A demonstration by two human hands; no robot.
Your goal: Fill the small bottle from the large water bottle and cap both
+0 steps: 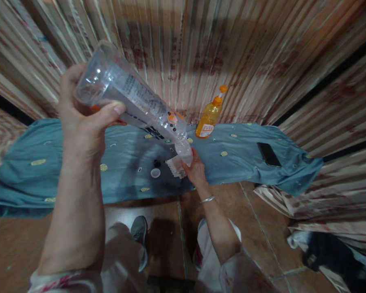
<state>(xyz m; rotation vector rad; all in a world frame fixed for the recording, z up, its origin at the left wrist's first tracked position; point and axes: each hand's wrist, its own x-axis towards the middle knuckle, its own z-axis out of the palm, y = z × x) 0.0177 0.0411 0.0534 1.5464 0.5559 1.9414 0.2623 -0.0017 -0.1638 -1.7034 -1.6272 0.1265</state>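
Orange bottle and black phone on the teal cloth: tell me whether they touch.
Apart. The head view shows bare teal cloth between the orange bottle and the black phone.

No legible text on bottle (pixel 131 95)

Warm, moderately dim indoor light is falling from above and behind the camera. The person is casting a soft, dark shadow onto the blue cloth (pixel 240 142) and the floor tiles (pixel 167 211) below it. Small specular highlights are showing on the clear plastic bottle (pixel 131 97) near its base. Motion blur is softening the striped curtain (pixel 262 49) and the bottle's printed label. Wide-angle distortion is bending the curtain lines and cloth edges toward the frame corners. The lower right corner is reading dark and indistinct.
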